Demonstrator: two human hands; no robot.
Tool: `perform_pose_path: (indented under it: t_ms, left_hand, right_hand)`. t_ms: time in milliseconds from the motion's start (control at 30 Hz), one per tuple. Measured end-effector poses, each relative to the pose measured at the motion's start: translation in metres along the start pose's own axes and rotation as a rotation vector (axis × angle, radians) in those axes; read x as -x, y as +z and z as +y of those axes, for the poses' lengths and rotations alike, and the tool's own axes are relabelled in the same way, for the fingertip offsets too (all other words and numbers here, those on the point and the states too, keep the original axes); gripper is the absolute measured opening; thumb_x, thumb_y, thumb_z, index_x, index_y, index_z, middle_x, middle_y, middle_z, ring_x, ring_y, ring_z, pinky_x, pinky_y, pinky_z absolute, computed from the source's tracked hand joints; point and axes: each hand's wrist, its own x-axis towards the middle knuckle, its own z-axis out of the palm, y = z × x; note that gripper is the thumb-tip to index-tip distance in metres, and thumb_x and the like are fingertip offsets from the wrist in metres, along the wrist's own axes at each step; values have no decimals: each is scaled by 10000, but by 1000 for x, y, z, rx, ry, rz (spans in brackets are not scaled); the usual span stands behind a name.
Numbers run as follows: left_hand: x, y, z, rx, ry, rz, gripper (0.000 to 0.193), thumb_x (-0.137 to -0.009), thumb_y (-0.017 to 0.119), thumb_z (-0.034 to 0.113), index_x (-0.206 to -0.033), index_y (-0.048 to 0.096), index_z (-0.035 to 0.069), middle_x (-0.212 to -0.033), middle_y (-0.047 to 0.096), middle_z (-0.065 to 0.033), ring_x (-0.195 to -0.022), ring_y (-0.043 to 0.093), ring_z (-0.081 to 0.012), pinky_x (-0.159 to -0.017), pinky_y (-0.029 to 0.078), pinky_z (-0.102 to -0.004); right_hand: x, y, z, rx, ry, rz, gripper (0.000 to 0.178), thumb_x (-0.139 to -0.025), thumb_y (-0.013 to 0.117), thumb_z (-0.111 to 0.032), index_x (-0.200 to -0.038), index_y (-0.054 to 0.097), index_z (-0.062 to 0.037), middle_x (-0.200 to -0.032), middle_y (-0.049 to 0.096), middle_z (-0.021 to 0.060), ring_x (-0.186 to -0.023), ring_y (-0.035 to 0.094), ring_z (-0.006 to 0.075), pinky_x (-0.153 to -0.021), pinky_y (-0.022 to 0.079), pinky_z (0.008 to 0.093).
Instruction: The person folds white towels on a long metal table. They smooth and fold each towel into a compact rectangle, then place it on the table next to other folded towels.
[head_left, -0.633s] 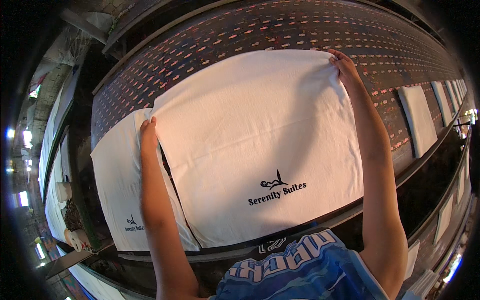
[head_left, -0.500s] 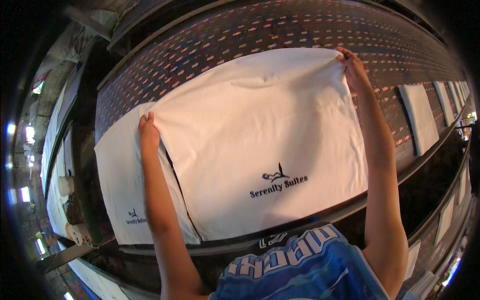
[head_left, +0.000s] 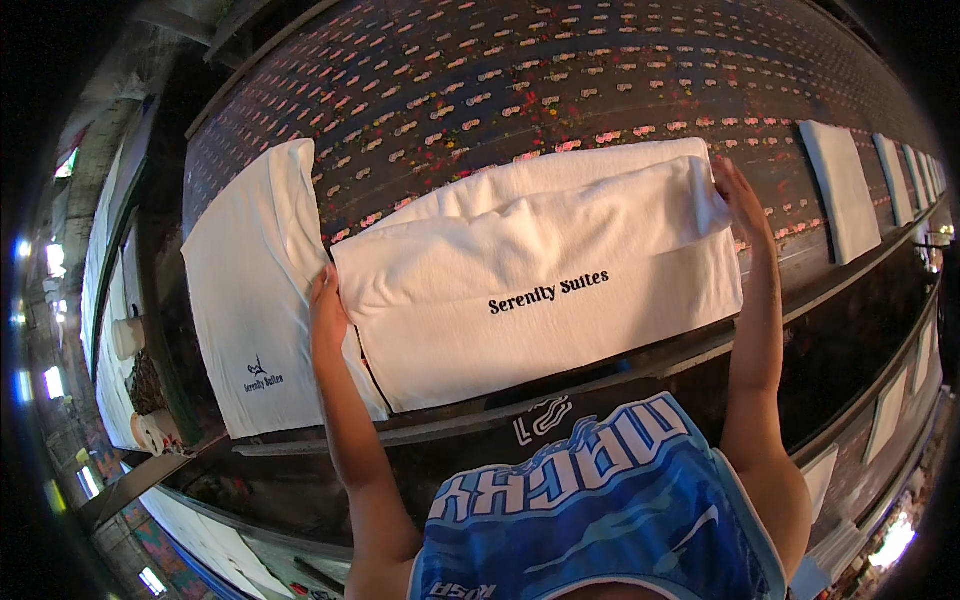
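Observation:
A white printed towel (head_left: pixel 430 350) lies in front of me on a dark patterned table (head_left: pixel 480 125). Its far part is bent over toward me in a loose, wrinkled fold that covers the small figure above the dark lettering. My left hand (head_left: pixel 328 305) is closed at the towel's left edge, where the fold ends. At the right end, my right hand (head_left: pixel 742 200) grips the fold's corner, its fingertips partly hidden by the cloth. A second white printed towel (head_left: pixel 235 290) lies flat just left of the first, under my left wrist.
Folded white towels (head_left: pixel 842 195) stand in a row along the table's right side. A dark rail (head_left: pixel 640 365) runs along the near edge, between my body and the cloth. Another table with white cloths (head_left: pixel 115 400) is at the far left, with rolls (head_left: pixel 158 435) beside it.
Both hands have come down toward me, bringing the towel's far edge over its near part. The left towel's far corner now shows, and more of the table pattern is exposed behind.

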Motion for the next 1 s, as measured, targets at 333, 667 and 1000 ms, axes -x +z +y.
perform_pose_path:
  t_ms: [333, 667, 1000]
  left_hand:
    - [-64, 13, 47, -593, 298, -42, 516, -1023, 772, 199, -1487, 599, 55, -1256, 714, -108, -1133, 669, -188, -1001, 534, -307]
    - [-3, 44, 227, -679, 837, 229, 355, -974, 832, 268, -1219, 769, 19, -1121, 718, -46, -1044, 633, -143, -947, 464, -263]
    - [197, 3, 31, -434, 230, 47, 197, -1050, 684, 248, -1143, 664, 75, -994, 748, -83, -711, 698, -135, -550, 433, -237]
  right_hand:
    - [-62, 20, -29, 527, -215, -159, 591, -931, 853, -143, -1458, 600, -62, -1192, 716, 93, -1010, 657, 157, -850, 571, 364]
    - [-16, -16, -195, 459, -702, 106, 334, -1002, 746, -302, -1239, 768, -68, -1075, 766, 63, -1021, 698, 215, -925, 524, 371]
    - [141, -83, -11, 203, -361, -51, 206, -976, 715, -197, -1107, 725, -38, -895, 752, 36, -755, 693, 121, -700, 524, 306]
